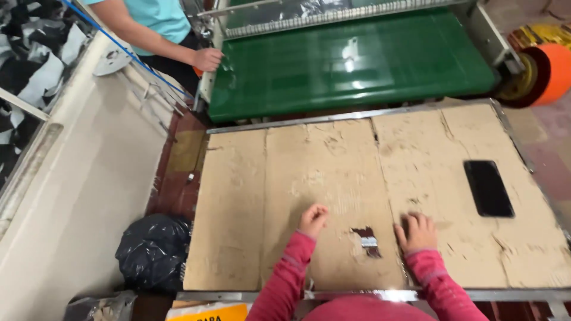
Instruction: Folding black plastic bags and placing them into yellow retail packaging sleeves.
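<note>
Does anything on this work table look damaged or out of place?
Yes. The cardboard sheet covering the table is creased, scuffed and torn; a dark tear lies between the left hand and right hand. A black phone lies flat at right.

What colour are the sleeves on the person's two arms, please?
Pink-red, seen in the head view on the left hand and right hand.

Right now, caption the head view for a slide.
Both hands, left curled and right flat, rest on a cardboard-covered table beside a small dark scrap; a phone lies nearby.
</note>
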